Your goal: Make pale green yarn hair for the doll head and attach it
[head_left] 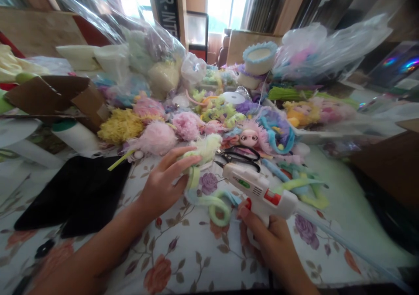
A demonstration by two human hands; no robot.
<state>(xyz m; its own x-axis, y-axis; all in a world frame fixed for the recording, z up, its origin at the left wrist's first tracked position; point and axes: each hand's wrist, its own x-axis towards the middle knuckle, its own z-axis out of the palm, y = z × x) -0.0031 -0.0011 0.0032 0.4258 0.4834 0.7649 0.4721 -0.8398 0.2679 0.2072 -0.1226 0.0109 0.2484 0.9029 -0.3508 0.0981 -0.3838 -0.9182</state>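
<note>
My right hand [268, 238] is wrapped round the handle of a white hot glue gun [255, 188] with red and green parts. A long glue stick [340, 240] runs out of its back end. The gun's nozzle points left, close to my left hand [165, 181]. That hand's fingers are closed on a pale yellow-green fluffy pompom [209, 148]. From beneath the pompom hangs a curled green and blue fuzzy strip [220, 214], its loop on the flowered tablecloth [157, 273]. Black-handled scissors [240, 155] lie just behind the gun.
Pink fluffy balls [159, 137], yellow fluff [119, 127] and a pink-haired doll head [249, 138] pile up behind. More fuzzy strips [310, 190] lie at right. A black flat item [75, 194], a thread cone [77, 135] and a cardboard box [49, 96] stand left.
</note>
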